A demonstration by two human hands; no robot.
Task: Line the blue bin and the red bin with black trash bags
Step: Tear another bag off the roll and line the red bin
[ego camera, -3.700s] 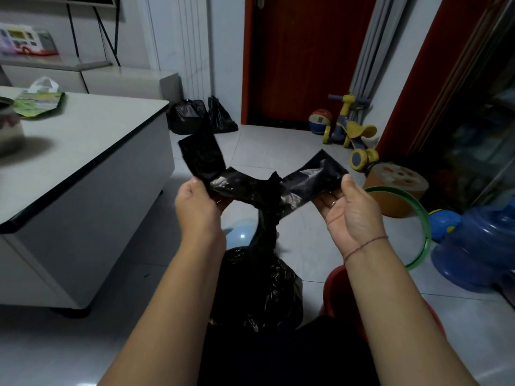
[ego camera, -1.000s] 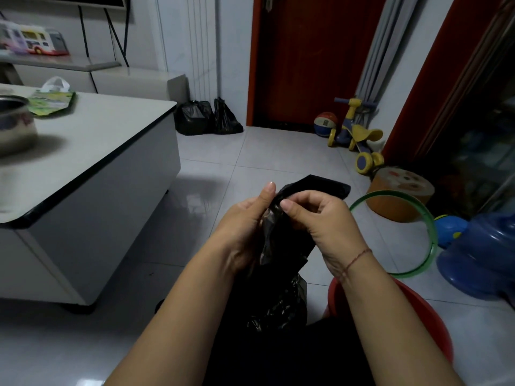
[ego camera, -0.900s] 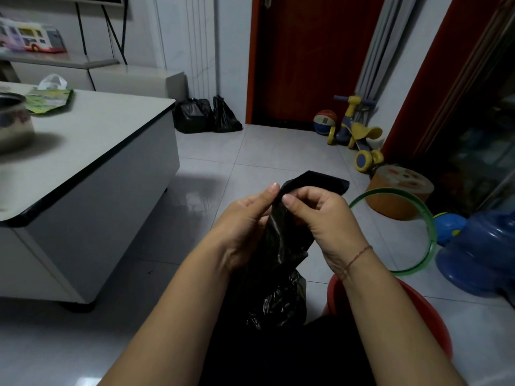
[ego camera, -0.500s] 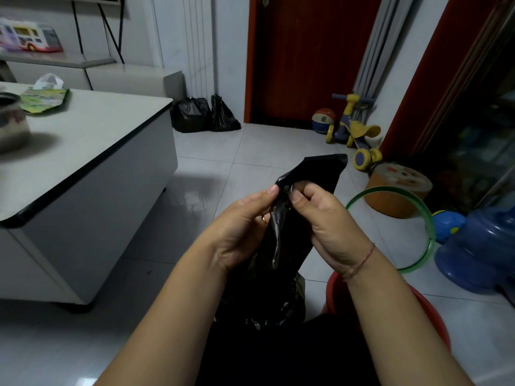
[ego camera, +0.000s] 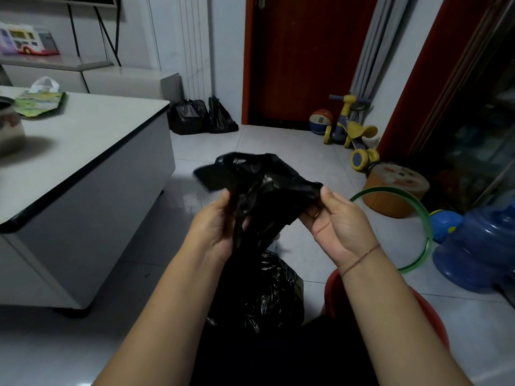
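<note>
A crumpled black trash bag [ego camera: 264, 188] hangs between my two hands at chest height. My left hand [ego camera: 216, 228] pinches its left side and my right hand [ego camera: 338, 221] pinches its right edge, spreading the top apart. The bag's lower part [ego camera: 267, 293] droops down over the spot where the blue bin stood, and the blue bin itself is hidden. The red bin [ego camera: 429, 316] sits on the floor under my right forearm, with only parts of its rim showing.
A white table [ego camera: 83, 151] with a dark edge stands at the left. A green hoop [ego camera: 418, 227], an orange stool [ego camera: 395, 190], a blue water jug [ego camera: 479, 246] and a toy scooter [ego camera: 354, 135] crowd the right. Two full black bags [ego camera: 200, 117] lean by the door.
My hands were close together working at the bag's top edge; now they have pulled apart sideways and the bag's top has spread open between them.
</note>
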